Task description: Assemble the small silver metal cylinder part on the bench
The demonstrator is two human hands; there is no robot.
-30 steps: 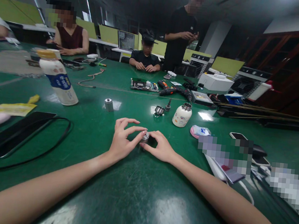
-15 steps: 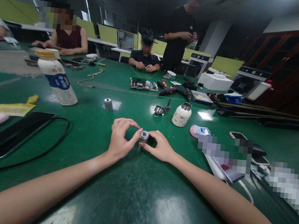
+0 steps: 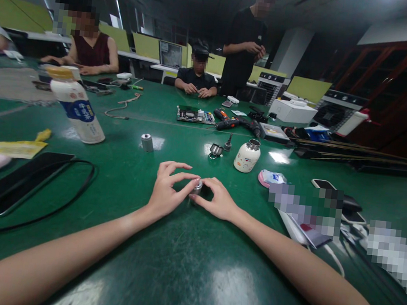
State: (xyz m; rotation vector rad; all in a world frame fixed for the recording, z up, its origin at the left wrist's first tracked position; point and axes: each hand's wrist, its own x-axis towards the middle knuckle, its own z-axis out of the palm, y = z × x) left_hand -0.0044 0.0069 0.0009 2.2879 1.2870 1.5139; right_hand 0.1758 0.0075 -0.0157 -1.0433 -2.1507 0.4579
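A small silver metal cylinder, which looks like a small motor, stands upright on the green table between my hands, partly hidden by the fingers. My right hand grips its side with thumb and curled fingers. From the left, my left hand brings thumb and index finger together at the top of it, while its other fingers stretch out above. Farther back on the left stands a second silver cylinder of the same sort. A steel cup-shaped lid and a white bottle without a lid are beyond my right hand.
To the left are a drink bottle, a black tablet and a looping black cable. A circuit board and power drills lie farther back. Phones and packets lie right. Several people are around the table.
My left thumb and index finger have moved right and closed over the top of the motor, covering more of it. My right hand has stayed in place.
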